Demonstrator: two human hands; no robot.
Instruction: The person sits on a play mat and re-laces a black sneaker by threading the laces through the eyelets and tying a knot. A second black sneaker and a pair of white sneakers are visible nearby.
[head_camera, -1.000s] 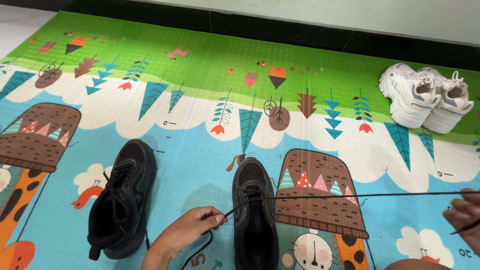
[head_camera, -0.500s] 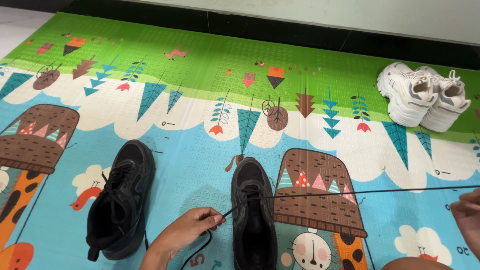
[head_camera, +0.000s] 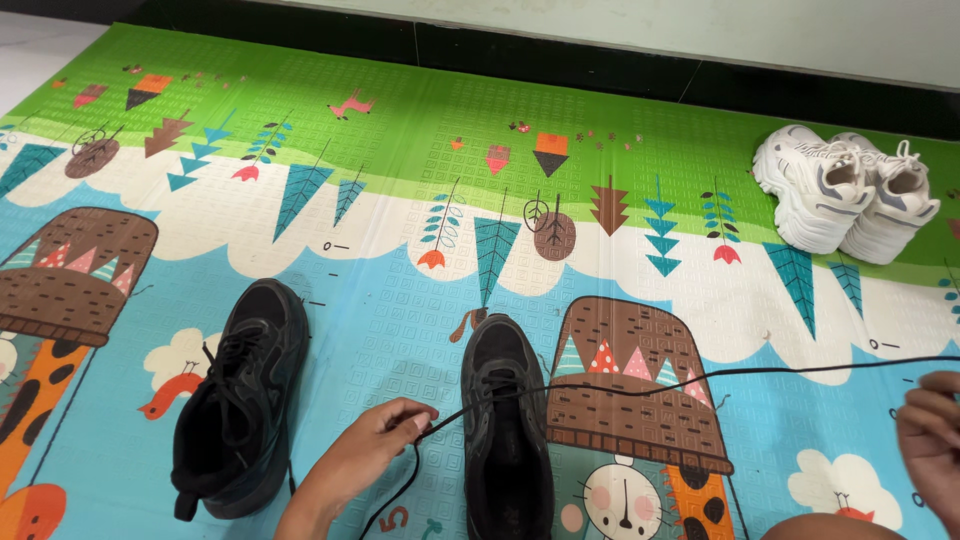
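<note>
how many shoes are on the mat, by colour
black shoes: 2, one lying left of the left hand, one with its lace pulled toward the right hand
white shoes: 2
total: 4

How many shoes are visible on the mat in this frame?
4. One black shoe lies left of the left hand; a second black shoe sits centre, its lace pulled out sideways. Two white sneakers stand together at the upper right. None appear hidden.
</note>
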